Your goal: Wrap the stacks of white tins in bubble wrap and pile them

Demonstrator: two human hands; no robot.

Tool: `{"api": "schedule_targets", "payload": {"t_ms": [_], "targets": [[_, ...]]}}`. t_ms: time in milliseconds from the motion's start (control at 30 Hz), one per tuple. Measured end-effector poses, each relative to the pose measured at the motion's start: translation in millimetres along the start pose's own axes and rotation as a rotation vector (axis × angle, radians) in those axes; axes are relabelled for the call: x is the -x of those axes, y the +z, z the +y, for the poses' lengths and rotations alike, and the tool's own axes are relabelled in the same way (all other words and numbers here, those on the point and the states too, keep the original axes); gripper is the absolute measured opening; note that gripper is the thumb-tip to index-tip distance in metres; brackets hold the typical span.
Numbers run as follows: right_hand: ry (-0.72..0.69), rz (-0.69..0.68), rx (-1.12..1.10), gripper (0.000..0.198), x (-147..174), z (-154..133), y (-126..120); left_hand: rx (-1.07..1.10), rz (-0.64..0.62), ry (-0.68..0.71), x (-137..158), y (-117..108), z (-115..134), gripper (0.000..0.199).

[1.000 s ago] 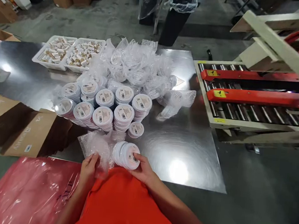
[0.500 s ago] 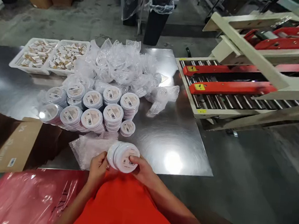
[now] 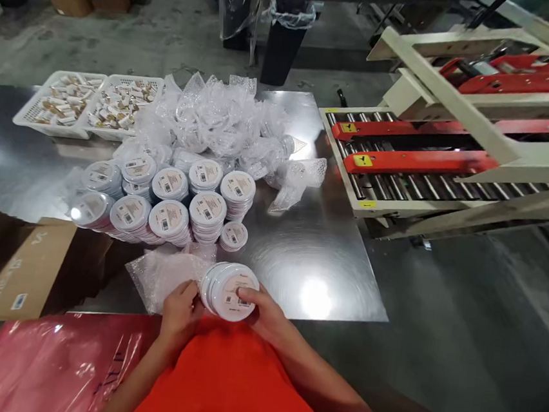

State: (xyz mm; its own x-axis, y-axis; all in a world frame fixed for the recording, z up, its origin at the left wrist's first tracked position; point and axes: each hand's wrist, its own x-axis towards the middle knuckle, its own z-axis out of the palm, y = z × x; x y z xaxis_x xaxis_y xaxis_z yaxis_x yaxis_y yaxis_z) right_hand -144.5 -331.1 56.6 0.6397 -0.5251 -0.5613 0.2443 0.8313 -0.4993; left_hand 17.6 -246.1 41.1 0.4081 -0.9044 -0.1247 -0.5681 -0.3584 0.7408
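My right hand is closed round a short stack of round white discs, its thumb across the printed label on top. The stack is tilted, its edges fanned to the left. Just left of it, my left hand has its fingers curled at the edge of a clear bubble-wrap bag, which lies flat on the table; the fingertips are partly hidden. Beyond my hands stand several stacks of the same labelled discs, with one low stack of smaller discs at their right end.
Behind the stacks is a heap of bubble-wrapped items on the metal table. Two white baskets hold small white-and-brown pieces. An open carton and a pink plastic-covered bundle are at the left, a roller conveyor at the right.
The stack in my right hand has shifted slightly right and fanned a little more. My left hand has drawn slightly away from its left edge.
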Motion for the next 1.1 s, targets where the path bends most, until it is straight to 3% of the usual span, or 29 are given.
{"api": "schedule_targets", "payload": {"t_ms": [67, 167, 267, 333, 400, 500, 600, 667, 733, 800, 900, 1000, 1100], "targets": [[0.002, 0.020, 0.004, 0.038, -3, 3, -5, 0.019, -0.046, 0.008, 4, 0, -3, 0.019], [-0.050, 0.116, 0.121, 0.044, -6, 7, -12, 0.080, 0.000, -0.079, 9, -3, -10, 0.022], [-0.191, 0.199, 0.536, 0.051, -5, 10, -12, 0.060, 0.105, -0.148, 10, -5, -13, 0.025], [-0.283, 0.155, 0.877, 0.053, -2, 12, -8, -0.046, 0.149, -0.025, 9, -3, -11, 0.021], [-0.365, 0.073, 1.128, 0.057, 0, 13, -3, -0.152, 0.217, 0.183, 7, 0, -6, 0.023], [-0.376, 0.020, 1.249, 0.070, 0, 13, -1, -0.228, 0.275, 0.402, 6, 2, 1, 0.028], [-0.281, 0.194, 1.196, 0.080, -4, 15, -2, -0.285, 0.172, 0.469, 8, 3, 7, 0.027], [-0.301, 0.314, 1.283, 0.082, -7, 18, -2, -0.253, 0.084, 0.419, 10, 5, 11, 0.026], [-0.347, 0.296, 1.396, 0.080, -10, 24, -2, -0.168, 0.037, 0.338, 10, 9, 16, 0.026], [-0.320, 0.198, 1.339, 0.077, -14, 30, -4, -0.114, 0.011, 0.311, 7, 12, 22, 0.026], [-0.152, 0.168, 0.985, 0.068, -18, 33, -9, -0.166, -0.073, 0.293, 4, 14, 30, 0.026], [-0.003, 0.192, 0.544, 0.047, -18, 29, -14, -0.155, -0.119, 0.100, 1, 11, 34, 0.023], [0.101, 0.149, 0.181, 0.043, -15, 26, -17, 0.079, -0.076, -0.142, -2, 4, 36, 0.028]]}}
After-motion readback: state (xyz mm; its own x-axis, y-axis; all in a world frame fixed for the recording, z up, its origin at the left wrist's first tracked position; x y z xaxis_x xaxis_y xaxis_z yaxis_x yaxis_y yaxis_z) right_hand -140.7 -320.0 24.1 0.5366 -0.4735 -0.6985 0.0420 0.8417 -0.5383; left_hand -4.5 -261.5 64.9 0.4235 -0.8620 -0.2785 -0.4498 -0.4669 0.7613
